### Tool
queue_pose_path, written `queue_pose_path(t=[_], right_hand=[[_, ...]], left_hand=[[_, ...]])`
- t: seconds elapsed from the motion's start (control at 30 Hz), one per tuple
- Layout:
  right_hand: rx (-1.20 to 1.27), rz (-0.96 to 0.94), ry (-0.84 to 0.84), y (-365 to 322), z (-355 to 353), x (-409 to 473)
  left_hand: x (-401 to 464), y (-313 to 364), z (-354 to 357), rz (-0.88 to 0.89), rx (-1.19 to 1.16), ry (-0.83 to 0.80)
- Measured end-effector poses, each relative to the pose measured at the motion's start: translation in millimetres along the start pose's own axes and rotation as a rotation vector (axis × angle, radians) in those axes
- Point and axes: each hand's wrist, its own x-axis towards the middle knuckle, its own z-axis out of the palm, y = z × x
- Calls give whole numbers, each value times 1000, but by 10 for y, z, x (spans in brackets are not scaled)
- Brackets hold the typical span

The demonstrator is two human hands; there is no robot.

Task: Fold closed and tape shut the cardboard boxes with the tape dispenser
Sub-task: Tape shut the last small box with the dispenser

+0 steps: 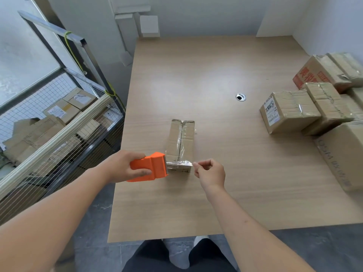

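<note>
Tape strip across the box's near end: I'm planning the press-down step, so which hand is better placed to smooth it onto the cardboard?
Right hand, probably. It pinches the free end of the tape strip beside the box, while the left hand grips the orange dispenser.

Premises present as a packing or stockroom area: taped cardboard cartons (pixel 290 112) stacked on a wooden worktable (pixel 196 75), beside a wire-mesh cage trolley (pixel 64 122) (loaded with further boxes).
</note>
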Motion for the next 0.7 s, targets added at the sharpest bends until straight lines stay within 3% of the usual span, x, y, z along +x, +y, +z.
queue_pose_path(t=[0.33,0.7], right_hand=[[78,-1,100,279,154,53],[312,161,71,337,212,76]], left_hand=[[293,-202,4,53,53,-104],[511,-313,9,47,29,-229]])
